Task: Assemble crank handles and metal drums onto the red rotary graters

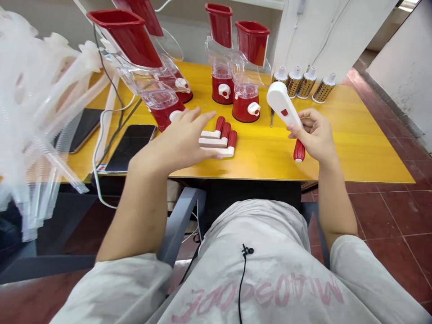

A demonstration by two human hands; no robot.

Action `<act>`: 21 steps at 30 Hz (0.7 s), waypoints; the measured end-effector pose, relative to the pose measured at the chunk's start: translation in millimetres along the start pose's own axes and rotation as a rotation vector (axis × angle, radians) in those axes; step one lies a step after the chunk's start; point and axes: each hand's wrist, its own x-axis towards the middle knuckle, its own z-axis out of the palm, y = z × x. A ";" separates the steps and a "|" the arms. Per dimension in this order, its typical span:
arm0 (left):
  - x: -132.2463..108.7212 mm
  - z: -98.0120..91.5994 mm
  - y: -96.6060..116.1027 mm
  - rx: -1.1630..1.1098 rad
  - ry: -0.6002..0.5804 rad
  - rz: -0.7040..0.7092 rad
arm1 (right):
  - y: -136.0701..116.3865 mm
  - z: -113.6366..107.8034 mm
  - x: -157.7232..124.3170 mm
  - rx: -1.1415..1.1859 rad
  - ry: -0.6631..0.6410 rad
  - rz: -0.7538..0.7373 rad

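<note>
My right hand (315, 135) is closed round a white crank handle with a red grip (287, 114), held tilted above the yellow table (354, 148). My left hand (180, 139) hovers with its fingers stretched out flat, just left of three more white-and-red handles (221, 137) lying side by side on the table. It holds nothing.
Several red-and-clear grater bodies (246, 101) stand along the back. Several metal drum blades (305, 83) stand at the back right. A small screwdriver (271, 118) lies by them. Two phones (130, 141) and cables lie at the left. A heap of clear plastic parts (30, 117) fills the left edge.
</note>
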 end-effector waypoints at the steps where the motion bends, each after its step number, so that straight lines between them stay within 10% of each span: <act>1: -4.2 2.8 -7.7 0.045 -0.039 -0.014 | 0.9 -1.0 2.0 0.026 0.003 0.006; 12: -19.1 29.0 23.1 0.202 -0.184 -0.021 | -3.3 10.5 13.4 0.273 -0.079 0.111; 21: -3.4 73.4 92.5 0.056 -0.159 0.333 | -14.6 52.0 28.8 -0.413 -0.259 -0.446</act>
